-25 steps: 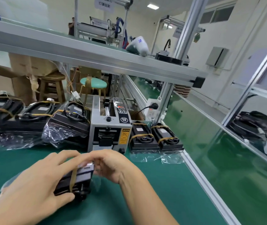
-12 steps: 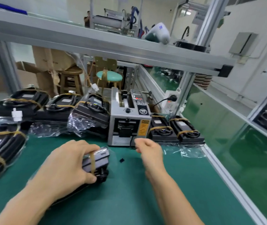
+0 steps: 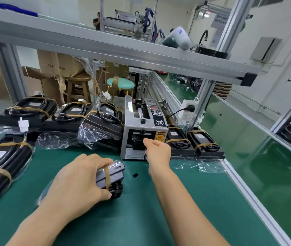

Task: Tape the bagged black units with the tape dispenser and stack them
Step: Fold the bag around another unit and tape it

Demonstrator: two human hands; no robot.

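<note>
Green mat (image 3: 141, 219) lies under my hands. My left hand (image 3: 81, 181) grips the bagged black unit (image 3: 112, 175) on the mat. Beyond it, my right hand (image 3: 157, 152) reaches the tape dispenser (image 3: 143, 128) slot, fingers curled; whether they pinch tape I cannot tell. Taped units (image 3: 192, 142) sit just right of the dispenser.

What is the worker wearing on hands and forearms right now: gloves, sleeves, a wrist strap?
Nothing shows. The left hand and right hand are both bare, without gloves, rings, watch or wrist strap. Both forearms are uncovered right down to the frame's bottom edge.
</note>
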